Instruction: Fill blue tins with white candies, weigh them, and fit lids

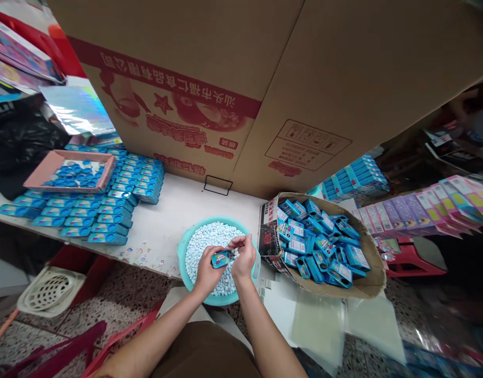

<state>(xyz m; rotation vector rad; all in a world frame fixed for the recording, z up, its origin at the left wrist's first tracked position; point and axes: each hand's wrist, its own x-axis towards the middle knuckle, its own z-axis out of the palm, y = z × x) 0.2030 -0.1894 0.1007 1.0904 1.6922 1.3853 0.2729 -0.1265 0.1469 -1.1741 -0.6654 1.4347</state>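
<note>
My left hand [208, 271] is closed around a small blue candy box [220, 259] with a printed label. Cupped beside the box's right end, my right hand [243, 256] holds a few pale candies [235, 252]. Both hands are over a turquoise basin [181, 252] filled with small light-blue and white candies [202, 239]. To the right, a cardboard box [373, 283] holds a heap of similar blue candy boxes [324, 244]. Rows of blue candy boxes [82, 218] stand stacked on the white table [150, 226] at the left.
On the left stacks rests a pink tray [39, 176] with small blue pieces in it. A large brown carton [210, 47] rises behind the basin. Pink and purple packs [410, 212] line the right side. A red stool [417, 260] stands beyond them.
</note>
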